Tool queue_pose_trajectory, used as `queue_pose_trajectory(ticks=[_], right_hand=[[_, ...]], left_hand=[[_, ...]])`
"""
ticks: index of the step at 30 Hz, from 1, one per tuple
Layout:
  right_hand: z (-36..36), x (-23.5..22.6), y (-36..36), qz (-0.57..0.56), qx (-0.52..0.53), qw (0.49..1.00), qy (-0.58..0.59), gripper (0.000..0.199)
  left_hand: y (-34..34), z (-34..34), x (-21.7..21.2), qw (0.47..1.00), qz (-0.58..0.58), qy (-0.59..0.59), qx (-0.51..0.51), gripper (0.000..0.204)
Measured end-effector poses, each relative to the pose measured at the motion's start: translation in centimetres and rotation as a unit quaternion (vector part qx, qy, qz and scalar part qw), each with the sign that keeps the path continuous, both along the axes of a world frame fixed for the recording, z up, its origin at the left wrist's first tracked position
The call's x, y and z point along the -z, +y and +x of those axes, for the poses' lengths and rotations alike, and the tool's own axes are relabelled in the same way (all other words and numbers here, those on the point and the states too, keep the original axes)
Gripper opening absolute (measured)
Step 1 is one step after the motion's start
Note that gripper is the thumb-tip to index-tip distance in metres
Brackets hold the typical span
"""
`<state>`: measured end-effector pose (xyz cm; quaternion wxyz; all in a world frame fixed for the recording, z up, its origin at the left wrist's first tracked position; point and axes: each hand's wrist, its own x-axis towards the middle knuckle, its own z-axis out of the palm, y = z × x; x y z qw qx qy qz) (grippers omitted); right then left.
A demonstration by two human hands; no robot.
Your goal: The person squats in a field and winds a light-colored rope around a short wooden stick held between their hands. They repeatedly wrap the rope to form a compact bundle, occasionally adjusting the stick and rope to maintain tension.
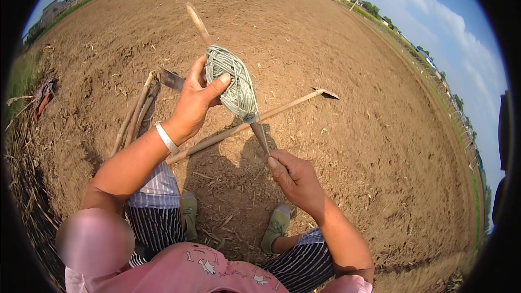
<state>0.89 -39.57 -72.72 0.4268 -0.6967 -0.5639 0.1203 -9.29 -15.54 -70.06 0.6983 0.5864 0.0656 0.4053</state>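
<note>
Cord ball (235,86) hides part of the stick (198,24).

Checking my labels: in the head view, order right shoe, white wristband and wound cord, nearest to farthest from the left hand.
1. Wound cord: against the left hand.
2. White wristband: around its wrist.
3. Right shoe: on the soil below.

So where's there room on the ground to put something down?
To the right of the lying hoe and the right hand: mostly bare soil. More lies beyond the hoe's blade. It's crowded at left, with wooden handles, then dry stalks farther left.
</note>
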Motion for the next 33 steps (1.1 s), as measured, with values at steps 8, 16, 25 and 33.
queue_pose_trajectory(ticks=[8,16,25,33], right_hand=[[4.0,4.3,0.0,-0.146,0.056,0.988,0.009,0.024],[3.2,0.7,-2.1,-0.102,0.084,0.954,-0.270,0.021],[8.6,1.6,-4.5,-0.105,0.224,0.969,0.003,0.029],[3.5,0.8,-2.5,-0.068,0.076,0.988,0.119,0.024]], left_hand=[[2.4,-0.9,0.5,0.916,-0.230,-0.014,0.328,0.035],[1.9,0.1,5.3,0.749,0.455,0.401,0.268,0.076],[-3.7,-1.8,4.3,0.718,0.537,0.157,0.413,0.075],[1.9,-0.7,1.1,0.982,0.161,0.059,0.077,0.076]])
